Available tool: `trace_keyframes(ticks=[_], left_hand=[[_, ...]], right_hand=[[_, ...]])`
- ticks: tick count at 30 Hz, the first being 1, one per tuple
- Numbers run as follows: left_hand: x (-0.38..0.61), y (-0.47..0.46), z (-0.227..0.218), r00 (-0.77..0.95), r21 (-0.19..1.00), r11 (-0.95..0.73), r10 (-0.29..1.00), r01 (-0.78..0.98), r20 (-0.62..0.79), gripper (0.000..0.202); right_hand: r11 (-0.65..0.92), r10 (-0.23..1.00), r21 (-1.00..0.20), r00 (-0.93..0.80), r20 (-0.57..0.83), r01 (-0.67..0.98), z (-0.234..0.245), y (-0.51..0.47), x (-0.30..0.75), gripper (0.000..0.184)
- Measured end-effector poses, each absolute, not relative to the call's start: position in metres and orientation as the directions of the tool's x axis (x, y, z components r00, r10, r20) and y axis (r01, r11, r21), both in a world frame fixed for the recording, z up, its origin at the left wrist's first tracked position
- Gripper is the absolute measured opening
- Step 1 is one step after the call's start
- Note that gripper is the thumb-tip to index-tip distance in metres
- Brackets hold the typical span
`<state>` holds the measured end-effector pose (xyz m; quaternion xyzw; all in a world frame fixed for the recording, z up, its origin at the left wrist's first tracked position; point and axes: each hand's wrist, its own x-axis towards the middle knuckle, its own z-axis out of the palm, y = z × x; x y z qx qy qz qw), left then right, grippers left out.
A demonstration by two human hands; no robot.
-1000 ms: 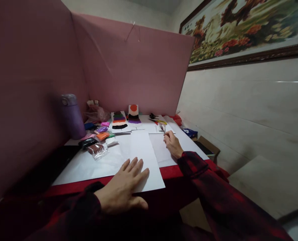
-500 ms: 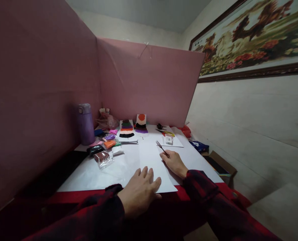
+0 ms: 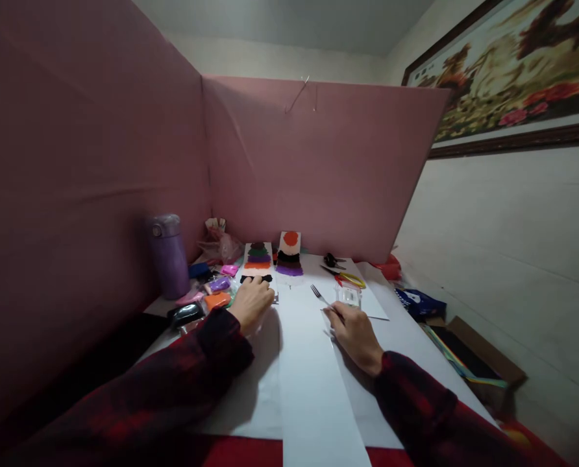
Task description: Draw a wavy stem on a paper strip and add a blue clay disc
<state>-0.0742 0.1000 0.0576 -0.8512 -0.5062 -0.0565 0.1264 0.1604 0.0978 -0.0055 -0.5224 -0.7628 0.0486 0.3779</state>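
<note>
My right hand [image 3: 356, 334] is closed around the handle of a small fork [image 3: 321, 297], tines pointing away from me, beside a long white paper strip [image 3: 313, 376]. Left of the strip, my left hand [image 3: 253, 301] reaches down with bent fingers; its fingertips are hidden, so a grip cannot be made out. A grey flat piece [image 3: 276, 298] shows at its fingertips. Just beyond lies a white card with coloured clay bands [image 3: 257, 257]. A second card [image 3: 289, 253] next to it bears an orange round above black, brown and purple bands.
Clay packets, orange [image 3: 217, 300], purple [image 3: 219, 284] and black [image 3: 186, 314], lie left, by a purple bottle [image 3: 169, 256]. Yellow-handled scissors [image 3: 350, 280], a clear small box [image 3: 348, 297] and black scissors [image 3: 333, 261] are back right. Pink panels [image 3: 309, 162] stand behind and left.
My left hand has left the strip's near end and gone forward and left. The strip has slid toward me, past the table's front edge. My right hand keeps the fork. The view has shifted.
</note>
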Motion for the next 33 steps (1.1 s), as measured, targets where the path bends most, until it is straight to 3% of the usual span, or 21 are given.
trace_keyframes(ticks=[3, 9, 17, 23, 29, 33], left_hand=[[-0.083, 0.118, 0.046, 0.498, -0.209, -0.458, 0.837, 0.864, 0.228, 0.024], [-0.089, 0.126, 0.029, 0.496, -0.257, -0.438, 0.835, 0.862, 0.239, 0.024], [-0.093, 0.120, 0.022, 0.402, -0.239, -0.334, 0.845, 0.912, 0.352, 0.031], [-0.094, 0.125, 0.013, 0.375, -0.231, -0.308, 0.856, 0.923, 0.356, 0.031], [-0.094, 0.132, 0.006, 0.442, -0.171, -0.408, 0.811, 0.897, 0.383, 0.034], [-0.095, 0.131, 0.008, 0.452, -0.199, -0.407, 0.832, 0.891, 0.322, 0.028]], right_hand=[[0.571, 0.745, -0.407, -0.242, 0.621, 0.712, -0.021, 0.096, 0.161, 0.028], [0.652, 0.701, -0.428, -0.284, 0.654, 0.626, -0.021, 0.093, 0.157, 0.023], [0.680, 0.697, -0.424, -0.348, 0.627, 0.599, -0.018, 0.089, 0.153, 0.023], [0.694, 0.683, -0.406, -0.365, 0.633, 0.595, -0.019, 0.088, 0.151, 0.023], [0.688, 0.695, -0.419, -0.370, 0.617, 0.592, -0.018, 0.087, 0.150, 0.023], [0.687, 0.698, -0.437, -0.362, 0.618, 0.580, -0.017, 0.086, 0.150, 0.022]])
